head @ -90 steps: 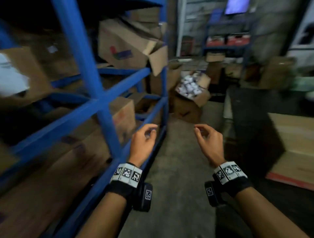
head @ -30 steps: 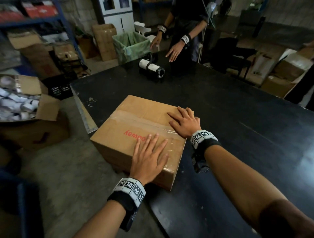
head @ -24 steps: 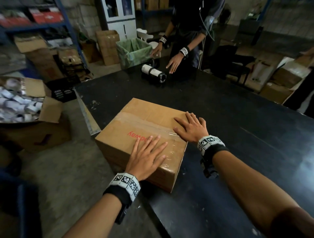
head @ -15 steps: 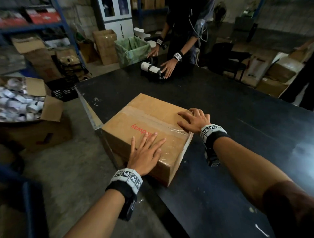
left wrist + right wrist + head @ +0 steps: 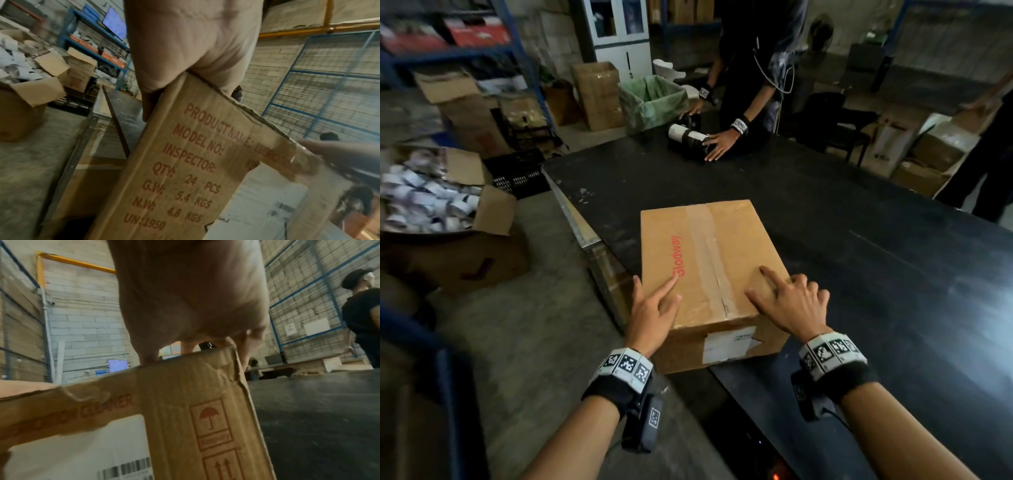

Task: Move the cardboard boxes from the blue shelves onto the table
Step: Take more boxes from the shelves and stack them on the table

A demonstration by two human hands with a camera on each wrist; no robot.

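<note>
- Plainly, the taped cardboard box (image 5: 709, 270) sits at the counter (image 5: 859, 260)'s near left corner, its near end overhanging the edge.
- Both hands lie loosely on top, grasping nothing: left hand (image 5: 654, 308) at the near left corner, right hand (image 5: 791, 301) at the near right.
- It looks stiff and moderately heavy; best taken by opposite sides or underneath.
- Only the left wrist view shows the printed weight, 5.4 kg gross; the right wrist view shows crumpled corner cardboard and keep-dry marks.
</note>
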